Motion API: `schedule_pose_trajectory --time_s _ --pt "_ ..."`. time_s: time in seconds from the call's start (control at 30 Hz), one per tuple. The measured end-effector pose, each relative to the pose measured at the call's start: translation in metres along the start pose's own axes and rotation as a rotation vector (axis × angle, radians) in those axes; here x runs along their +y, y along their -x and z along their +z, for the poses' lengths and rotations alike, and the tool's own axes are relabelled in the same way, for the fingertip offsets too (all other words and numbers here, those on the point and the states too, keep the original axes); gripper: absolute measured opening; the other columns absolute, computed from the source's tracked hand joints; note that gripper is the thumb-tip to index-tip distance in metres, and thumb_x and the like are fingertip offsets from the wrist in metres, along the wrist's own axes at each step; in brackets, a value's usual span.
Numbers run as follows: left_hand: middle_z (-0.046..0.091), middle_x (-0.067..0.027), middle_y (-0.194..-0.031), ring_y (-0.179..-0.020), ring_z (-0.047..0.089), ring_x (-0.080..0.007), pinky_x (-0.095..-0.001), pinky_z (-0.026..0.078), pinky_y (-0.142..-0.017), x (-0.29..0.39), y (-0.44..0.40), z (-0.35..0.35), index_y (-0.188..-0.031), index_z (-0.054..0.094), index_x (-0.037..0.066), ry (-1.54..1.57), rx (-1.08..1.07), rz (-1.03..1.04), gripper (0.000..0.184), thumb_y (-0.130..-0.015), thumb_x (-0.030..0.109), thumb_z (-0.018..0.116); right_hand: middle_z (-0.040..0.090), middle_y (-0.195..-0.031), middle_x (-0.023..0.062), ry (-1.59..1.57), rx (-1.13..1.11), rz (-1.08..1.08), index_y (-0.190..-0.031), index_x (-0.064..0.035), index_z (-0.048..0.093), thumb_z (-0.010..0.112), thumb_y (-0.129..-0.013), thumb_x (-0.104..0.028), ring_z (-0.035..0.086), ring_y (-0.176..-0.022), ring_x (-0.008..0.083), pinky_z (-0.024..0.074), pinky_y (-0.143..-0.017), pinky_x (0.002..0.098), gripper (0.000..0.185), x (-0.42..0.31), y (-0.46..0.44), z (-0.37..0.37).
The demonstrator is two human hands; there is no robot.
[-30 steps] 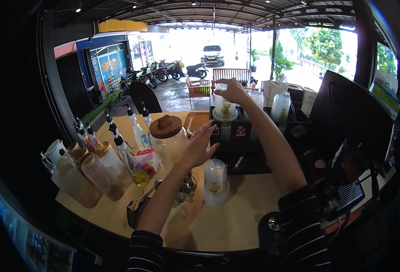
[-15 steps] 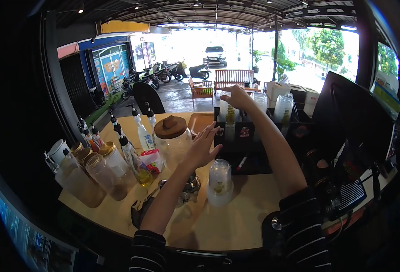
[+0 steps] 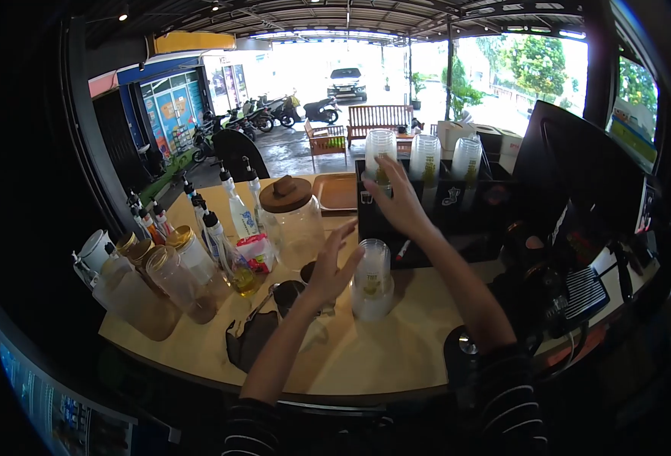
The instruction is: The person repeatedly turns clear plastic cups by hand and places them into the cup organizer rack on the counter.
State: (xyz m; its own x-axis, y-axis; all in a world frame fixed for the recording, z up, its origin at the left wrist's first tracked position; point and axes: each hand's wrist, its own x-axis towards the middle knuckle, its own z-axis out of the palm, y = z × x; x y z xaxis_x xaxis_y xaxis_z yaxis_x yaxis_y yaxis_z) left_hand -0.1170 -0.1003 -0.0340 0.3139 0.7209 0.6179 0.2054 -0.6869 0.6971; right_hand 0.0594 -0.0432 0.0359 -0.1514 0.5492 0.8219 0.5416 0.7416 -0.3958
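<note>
My left hand (image 3: pixel 331 267) is open with its fingers apart, just left of a stack of clear plastic cups (image 3: pixel 372 266) standing on the counter. Whether its thumb touches those cups I cannot tell. My right hand (image 3: pixel 400 199), also open, is in front of the black cup holder (image 3: pixel 449 228), fingers raised and partly covering the leftmost cup stack (image 3: pixel 381 140). No cup shows in its grasp. Two more stacks stand in the holder, a middle cup stack (image 3: pixel 425 156) and a right cup stack (image 3: pixel 466 158).
Left on the wooden counter (image 3: pixel 350 365) are a wooden-lidded glass jar (image 3: pixel 293 228), pump bottles (image 3: pixel 236 209), a pink packet (image 3: pixel 255 251) and several cloudy jars (image 3: pixel 172 273). A brown tray (image 3: pixel 335 191) lies behind. A dark monitor (image 3: pixel 578 167) rises at the right.
My right hand has come down from the top of the leftmost cup stack to in front of the holder. My left hand has dropped slightly toward the counter cup stack. The camera view has shifted.
</note>
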Motion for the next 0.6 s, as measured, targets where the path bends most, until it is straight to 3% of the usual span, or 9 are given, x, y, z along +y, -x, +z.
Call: schedule_pose_trajectory --time_s 0.07,0.13,0.17,0.27,0.3,0.33,0.43,0.5,0.6 --pt "0.041 -0.0170 -0.133 -0.125 0.039 -0.0280 -0.0412 0.035 -0.101 -0.007 0.027 0.011 -0.133 0.034 0.003 0.077 0.014 -0.035 0.065 -0.081 0.027 0.065 0.031 -0.138 0.0244 -0.236 -0.046 0.200 -0.133 -0.0018 0.036 0.063 -0.083 -0.034 0.033 -0.127 0.0379 0.0293 -0.103 0.0447 0.066 -0.014 0.044 -0.005" --pt "0.032 -0.0125 -0.139 -0.130 0.031 -0.0260 -0.0410 0.029 -0.104 -0.020 0.052 0.024 -0.139 0.024 0.007 0.045 0.055 -0.059 0.085 -0.073 0.026 0.074 0.032 -0.138 0.0217 -0.320 0.000 0.329 -0.135 -0.0028 0.034 0.067 -0.079 -0.033 0.035 -0.127 0.0352 0.0302 -0.102 0.0430 0.073 -0.015 0.092 0.002" --pt "0.028 -0.0145 -0.140 -0.132 0.027 -0.0275 -0.0414 0.030 -0.104 -0.030 0.061 0.030 -0.140 0.017 0.006 -0.017 0.030 -0.125 0.103 -0.062 0.028 0.082 0.033 -0.138 0.0189 -0.408 0.053 0.452 -0.137 -0.0039 0.031 0.072 -0.075 -0.032 0.036 -0.126 0.0326 0.0312 -0.102 0.0414 0.080 -0.012 0.114 0.007" --pt "0.029 -0.0174 -0.138 -0.131 0.029 -0.0295 -0.0415 0.029 -0.105 -0.045 0.073 0.047 -0.139 0.017 0.002 -0.022 0.006 -0.140 0.107 -0.058 0.027 0.083 0.033 -0.137 0.0176 -0.370 0.044 0.480 -0.139 -0.0055 0.025 0.080 -0.065 -0.028 0.036 -0.126 0.0282 0.0316 -0.102 0.0397 0.095 0.002 0.168 0.032" --pt "0.035 -0.0196 -0.133 -0.126 0.038 -0.0304 -0.0406 0.034 -0.102 -0.047 0.073 0.055 -0.137 0.019 -0.001 -0.001 0.058 -0.110 0.107 -0.056 0.022 0.084 0.033 -0.135 0.0182 -0.454 0.008 0.479 -0.140 -0.0035 0.019 0.083 -0.059 -0.021 0.035 -0.126 0.0276 0.0313 -0.103 0.0391 0.105 0.002 0.176 0.040" --pt "0.035 -0.0196 -0.133 -0.126 0.038 -0.0304 -0.0406 0.034 -0.102 -0.047 0.075 0.059 -0.137 0.019 -0.001 0.013 0.056 -0.112 0.107 -0.056 0.022 0.084 0.033 -0.135 0.0182 -0.441 0.005 0.486 -0.140 -0.0035 0.019 0.083 -0.059 -0.021 0.035 -0.126 0.0276 0.0313 -0.103 0.0391 0.105 0.001 0.184 0.044" --pt "0.034 -0.0228 -0.131 -0.124 0.035 -0.0356 -0.0418 0.030 -0.104 -0.047 0.073 0.060 -0.135 0.018 -0.003 -0.092 -0.003 -0.116 0.109 -0.055 0.032 0.084 0.035 -0.132 0.0176 -0.226 -0.108 0.420 -0.140 0.0010 0.012 0.082 -0.055 -0.017 0.035 -0.125 0.0284 0.0325 -0.103 0.0378 0.111 -0.003 0.191 0.050" --pt "0.047 -0.0192 -0.125 -0.114 0.051 -0.0305 -0.0384 0.044 -0.094 -0.049 0.073 0.059 -0.135 0.023 0.001 -0.103 0.095 -0.137 0.101 -0.056 0.019 0.083 0.035 -0.132 0.0176 -0.308 -0.105 0.466 -0.139 0.0006 0.015 0.082 -0.055 -0.016 0.036 -0.125 0.0280 0.0336 -0.102 0.0377 0.108 -0.005 0.190 0.051" --pt "0.050 -0.0204 -0.121 -0.113 0.051 -0.0335 -0.0386 0.040 -0.097 -0.053 0.072 0.060 -0.133 0.021 -0.006 -0.027 0.128 -0.320 0.112 -0.050 0.031 0.086 0.037 -0.130 0.0170 -0.308 -0.119 0.528 -0.136 -0.0002 0.022 0.082 -0.055 -0.013 0.039 -0.122 0.0269 0.0358 -0.100 0.0372 0.101 -0.005 0.189 0.052"
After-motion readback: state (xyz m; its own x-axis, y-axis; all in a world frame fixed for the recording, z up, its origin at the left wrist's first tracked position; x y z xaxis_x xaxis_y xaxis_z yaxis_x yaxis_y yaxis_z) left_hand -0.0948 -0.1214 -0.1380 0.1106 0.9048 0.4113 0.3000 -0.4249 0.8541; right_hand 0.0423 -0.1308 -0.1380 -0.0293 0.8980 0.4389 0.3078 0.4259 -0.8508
